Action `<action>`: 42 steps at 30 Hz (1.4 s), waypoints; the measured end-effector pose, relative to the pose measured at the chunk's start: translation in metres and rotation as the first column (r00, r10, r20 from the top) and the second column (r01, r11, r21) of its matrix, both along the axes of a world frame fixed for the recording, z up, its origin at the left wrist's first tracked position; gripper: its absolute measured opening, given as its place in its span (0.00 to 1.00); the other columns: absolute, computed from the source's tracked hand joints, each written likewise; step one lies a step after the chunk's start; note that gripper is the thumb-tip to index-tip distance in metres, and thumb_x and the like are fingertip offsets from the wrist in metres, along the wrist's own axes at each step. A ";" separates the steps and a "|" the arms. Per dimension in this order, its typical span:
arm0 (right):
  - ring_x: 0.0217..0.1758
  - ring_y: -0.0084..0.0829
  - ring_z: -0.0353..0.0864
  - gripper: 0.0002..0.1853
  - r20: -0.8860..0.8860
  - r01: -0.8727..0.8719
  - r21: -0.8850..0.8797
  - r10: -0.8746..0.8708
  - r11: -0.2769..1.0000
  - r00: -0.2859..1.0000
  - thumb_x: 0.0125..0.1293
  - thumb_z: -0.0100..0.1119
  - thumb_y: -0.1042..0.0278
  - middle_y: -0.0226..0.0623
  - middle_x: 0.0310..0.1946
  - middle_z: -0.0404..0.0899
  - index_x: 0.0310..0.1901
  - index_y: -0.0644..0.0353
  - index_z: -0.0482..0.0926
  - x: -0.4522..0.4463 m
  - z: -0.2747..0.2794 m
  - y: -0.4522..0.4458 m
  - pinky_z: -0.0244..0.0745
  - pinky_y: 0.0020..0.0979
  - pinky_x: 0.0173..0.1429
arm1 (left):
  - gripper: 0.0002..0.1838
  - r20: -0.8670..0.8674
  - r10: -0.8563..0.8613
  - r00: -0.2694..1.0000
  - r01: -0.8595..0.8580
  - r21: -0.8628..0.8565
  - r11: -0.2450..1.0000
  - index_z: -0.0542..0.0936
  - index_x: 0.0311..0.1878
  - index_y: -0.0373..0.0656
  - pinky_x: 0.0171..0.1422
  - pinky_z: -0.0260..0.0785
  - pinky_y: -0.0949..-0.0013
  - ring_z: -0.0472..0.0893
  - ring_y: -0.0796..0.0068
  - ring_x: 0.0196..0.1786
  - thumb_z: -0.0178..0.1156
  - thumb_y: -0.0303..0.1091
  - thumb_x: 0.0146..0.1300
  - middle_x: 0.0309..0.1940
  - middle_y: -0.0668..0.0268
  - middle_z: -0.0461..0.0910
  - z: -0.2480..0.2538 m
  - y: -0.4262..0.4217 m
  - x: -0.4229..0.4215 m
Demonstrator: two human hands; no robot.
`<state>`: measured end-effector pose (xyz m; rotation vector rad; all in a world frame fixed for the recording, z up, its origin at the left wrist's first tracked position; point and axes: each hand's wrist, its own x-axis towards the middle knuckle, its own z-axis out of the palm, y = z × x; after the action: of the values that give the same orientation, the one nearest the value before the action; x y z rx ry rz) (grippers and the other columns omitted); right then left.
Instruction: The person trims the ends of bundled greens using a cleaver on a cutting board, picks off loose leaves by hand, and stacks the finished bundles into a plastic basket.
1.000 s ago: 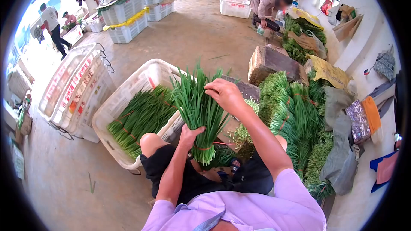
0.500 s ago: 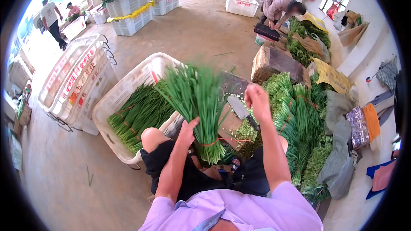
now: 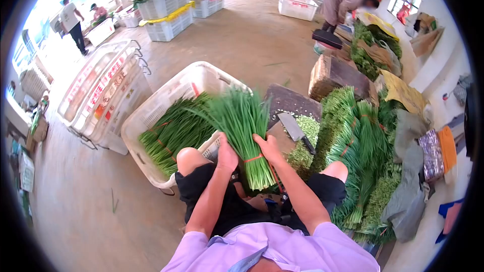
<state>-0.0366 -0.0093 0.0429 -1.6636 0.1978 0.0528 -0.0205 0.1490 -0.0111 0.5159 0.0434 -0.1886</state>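
Note:
A bunch of garlic chives (image 3: 241, 121) stands tilted between my knees, cut stalk ends toward me and leafy tips blurred. An orange-red tie (image 3: 253, 158) circles it low on the stalks. My left hand (image 3: 227, 152) holds the bunch from its left side, most fingers hidden behind the leaves. From the right, my right hand (image 3: 269, 149) grips the same bunch just above the tie. Beyond that hand, a cleaver (image 3: 291, 127) lies on a board (image 3: 280, 140) among chopped stalk bits (image 3: 305, 130).
At my left, a white plastic crate (image 3: 132, 143) holds tied chive bunches (image 3: 174, 131). Stacked crates (image 3: 103, 98) stand farther left. Several chive bunches (image 3: 365, 141) are piled at my right beside a grey cloth (image 3: 406, 186). Another person (image 3: 343, 2) bends over near the right wall.
My right hand has come down from above the board onto the bunch. The bunch has shifted slightly right and toward me. The whole view has swung a little left.

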 end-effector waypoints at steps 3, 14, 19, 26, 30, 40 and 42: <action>0.48 0.39 0.87 0.27 0.065 -0.027 -0.293 0.048 0.956 0.997 0.64 0.67 0.54 0.52 0.45 0.86 0.57 0.68 0.78 0.002 0.000 0.000 0.79 0.38 0.53 | 0.22 0.025 -0.006 1.000 -0.001 0.283 0.959 0.74 0.62 0.37 0.62 0.76 0.56 0.81 0.65 0.56 0.56 0.44 0.75 0.56 0.57 0.79 0.017 -0.002 -0.008; 0.62 0.44 0.78 0.41 0.277 -0.053 -0.365 0.163 0.930 0.947 0.58 0.74 0.56 0.55 0.62 0.75 0.67 0.69 0.65 0.005 -0.008 0.027 0.73 0.40 0.65 | 0.23 -0.111 0.173 0.979 -0.074 0.597 0.799 0.79 0.55 0.32 0.53 0.74 0.65 0.83 0.70 0.47 0.63 0.42 0.67 0.44 0.58 0.85 0.017 -0.005 -0.007; 0.57 0.39 0.82 0.33 0.223 0.051 -0.150 -0.017 0.987 0.975 0.63 0.70 0.61 0.49 0.55 0.81 0.64 0.69 0.69 0.025 -0.017 0.012 0.75 0.36 0.61 | 0.22 -0.139 0.138 0.981 -0.082 0.352 0.932 0.79 0.58 0.36 0.54 0.76 0.65 0.83 0.71 0.49 0.61 0.44 0.72 0.50 0.61 0.84 -0.003 -0.007 0.000; 0.52 0.34 0.84 0.27 0.115 -0.041 -0.060 0.048 0.997 0.992 0.66 0.68 0.64 0.43 0.51 0.85 0.61 0.69 0.74 0.018 -0.014 0.005 0.76 0.35 0.59 | 0.21 -0.091 0.141 0.986 -0.107 0.306 0.946 0.77 0.61 0.38 0.57 0.76 0.64 0.82 0.71 0.52 0.60 0.42 0.73 0.54 0.63 0.82 0.001 -0.005 -0.004; 0.52 0.34 0.84 0.22 0.181 -0.016 0.070 0.003 0.997 0.983 0.64 0.69 0.64 0.44 0.50 0.86 0.55 0.70 0.79 0.015 -0.018 0.005 0.76 0.35 0.58 | 0.21 -0.100 0.108 0.989 -0.076 0.283 0.956 0.77 0.61 0.37 0.58 0.74 0.65 0.81 0.72 0.53 0.60 0.41 0.74 0.54 0.64 0.82 0.003 -0.006 -0.006; 0.57 0.41 0.81 0.26 0.265 0.141 -0.146 -0.099 0.979 0.959 0.60 0.66 0.80 0.50 0.55 0.81 0.60 0.72 0.72 0.018 -0.007 0.000 0.72 0.37 0.65 | 0.57 0.218 -0.118 0.969 0.002 0.469 0.883 0.52 0.77 0.37 0.73 0.63 0.64 0.68 0.70 0.69 0.80 0.30 0.49 0.68 0.60 0.67 0.015 -0.013 -0.016; 0.56 0.41 0.82 0.27 0.313 0.140 -0.128 -0.094 0.982 0.945 0.60 0.67 0.79 0.51 0.54 0.81 0.61 0.72 0.72 0.024 -0.013 -0.001 0.73 0.37 0.63 | 0.58 0.292 -0.077 0.953 -0.128 0.620 0.774 0.52 0.77 0.37 0.74 0.62 0.65 0.68 0.70 0.69 0.80 0.31 0.48 0.67 0.59 0.68 0.019 -0.014 -0.020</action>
<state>-0.0124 -0.0103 0.0300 -1.7803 0.0652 -0.3158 -0.0410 0.1355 0.0083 1.2247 -0.1963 -0.0583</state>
